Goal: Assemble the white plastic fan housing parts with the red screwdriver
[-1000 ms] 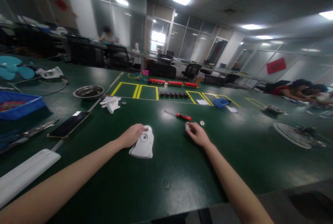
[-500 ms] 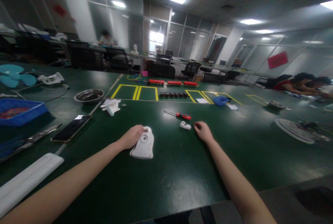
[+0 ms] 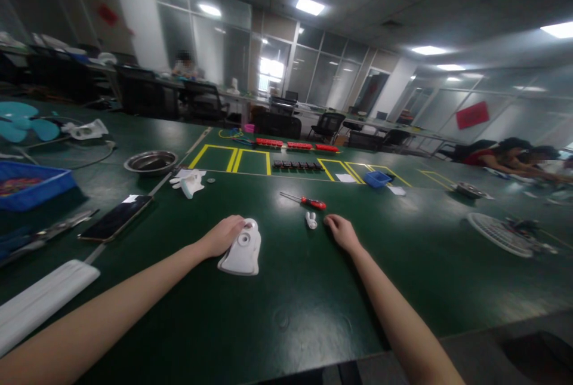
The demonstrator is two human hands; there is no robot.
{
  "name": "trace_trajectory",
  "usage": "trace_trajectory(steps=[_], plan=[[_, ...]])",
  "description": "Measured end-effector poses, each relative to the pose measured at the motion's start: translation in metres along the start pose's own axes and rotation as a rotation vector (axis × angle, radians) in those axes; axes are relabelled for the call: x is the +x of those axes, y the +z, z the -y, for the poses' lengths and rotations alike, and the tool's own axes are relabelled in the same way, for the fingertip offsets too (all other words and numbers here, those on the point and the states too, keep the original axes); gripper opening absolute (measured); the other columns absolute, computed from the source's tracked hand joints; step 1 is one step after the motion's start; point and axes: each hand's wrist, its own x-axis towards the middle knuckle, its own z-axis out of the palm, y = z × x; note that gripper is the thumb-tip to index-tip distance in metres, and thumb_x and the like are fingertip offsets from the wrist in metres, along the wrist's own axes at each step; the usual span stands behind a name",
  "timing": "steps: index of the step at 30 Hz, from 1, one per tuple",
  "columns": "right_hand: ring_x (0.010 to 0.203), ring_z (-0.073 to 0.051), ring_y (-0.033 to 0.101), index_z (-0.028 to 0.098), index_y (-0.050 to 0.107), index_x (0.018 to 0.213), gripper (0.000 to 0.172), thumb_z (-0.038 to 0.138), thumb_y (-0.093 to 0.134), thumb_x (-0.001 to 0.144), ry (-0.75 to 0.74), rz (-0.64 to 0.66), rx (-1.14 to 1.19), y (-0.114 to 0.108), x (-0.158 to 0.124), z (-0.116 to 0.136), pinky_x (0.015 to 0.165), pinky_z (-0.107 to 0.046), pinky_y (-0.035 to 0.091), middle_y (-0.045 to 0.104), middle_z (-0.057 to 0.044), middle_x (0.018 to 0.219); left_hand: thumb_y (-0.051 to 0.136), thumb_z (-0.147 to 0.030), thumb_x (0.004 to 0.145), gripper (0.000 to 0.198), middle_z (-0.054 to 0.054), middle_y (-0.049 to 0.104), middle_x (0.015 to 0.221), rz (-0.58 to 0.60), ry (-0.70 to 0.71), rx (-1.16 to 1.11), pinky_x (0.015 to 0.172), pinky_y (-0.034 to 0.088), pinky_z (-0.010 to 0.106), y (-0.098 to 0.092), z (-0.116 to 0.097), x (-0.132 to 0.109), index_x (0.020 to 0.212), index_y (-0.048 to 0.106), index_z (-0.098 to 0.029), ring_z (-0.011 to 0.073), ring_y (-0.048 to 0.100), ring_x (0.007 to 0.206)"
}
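My left hand (image 3: 225, 237) is closed on the upper edge of a white bell-shaped plastic part (image 3: 242, 255) with a round hole in its middle. That part lies flat on the green table. My right hand (image 3: 342, 233) rests on the table with its fingers curled in, and nothing shows in them. Just left of its fingertips, with a small gap, is a small white two-pronged plastic piece (image 3: 311, 220). Beyond that lies a screwdriver (image 3: 314, 202) with a red and black handle, its shaft pointing left.
To the left are a phone (image 3: 117, 218), a metal bowl (image 3: 151, 162), a blue tray (image 3: 36, 187), blue fan blades (image 3: 24, 122) and a long white part (image 3: 45, 295). Crumpled white gloves (image 3: 188, 182) lie ahead. A round white grille (image 3: 496, 234) is at right, with people beyond.
The small white piece has turned, from lying sideways to having its prongs pointing away from me. The whole view has shifted slightly; my left hand keeps its hold on the bell-shaped part.
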Motion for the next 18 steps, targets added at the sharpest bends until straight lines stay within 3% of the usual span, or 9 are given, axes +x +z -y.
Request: trace_trajectory(steps=[4, 9, 14, 18], plan=[[0.095, -0.019, 0.065, 0.021, 0.064, 0.113, 0.03, 0.033, 0.044, 0.093, -0.013, 0.006, 0.008, 0.003, 0.003, -0.006, 0.087, -0.032, 0.049, 0.069, -0.006, 0.106, 0.02, -0.05, 0.098, 0.052, 0.008, 0.058, 0.092, 0.011, 0.022, 0.017, 0.084, 0.044, 0.038, 0.0, 0.002, 0.001, 0.094, 0.059, -0.016, 0.0227, 0.054, 0.089], [0.093, -0.02, 0.062, 0.021, 0.067, 0.104, 0.03, 0.034, 0.043, 0.094, -0.054, 0.026, -0.011, 0.003, 0.006, -0.01, 0.086, -0.033, 0.048, 0.066, -0.007, 0.101, 0.021, -0.052, 0.097, 0.052, 0.009, 0.06, 0.093, 0.01, -0.004, 0.003, 0.084, 0.044, 0.038, 0.001, 0.001, 0.002, 0.097, 0.06, -0.016, 0.023, 0.055, 0.089], [0.073, -0.016, 0.058, 0.021, 0.066, 0.106, 0.029, 0.04, 0.053, 0.089, -0.068, 0.053, -0.02, 0.0, 0.003, -0.007, 0.07, -0.031, 0.049, 0.061, -0.007, 0.1, 0.02, -0.054, 0.097, 0.055, 0.009, 0.06, 0.096, 0.016, -0.037, -0.018, 0.084, 0.044, 0.037, -0.002, -0.007, 0.0, 0.099, 0.06, -0.016, 0.0221, 0.055, 0.09], [0.069, -0.014, 0.056, 0.02, 0.065, 0.105, 0.03, 0.043, 0.057, 0.087, -0.064, 0.042, 0.001, -0.005, 0.002, -0.005, 0.067, -0.03, 0.05, 0.058, -0.007, 0.102, 0.023, -0.054, 0.097, 0.053, 0.009, 0.06, 0.098, 0.04, -0.036, -0.037, 0.084, 0.044, 0.036, -0.005, -0.011, -0.002, 0.101, 0.061, -0.016, 0.0213, 0.055, 0.09]])
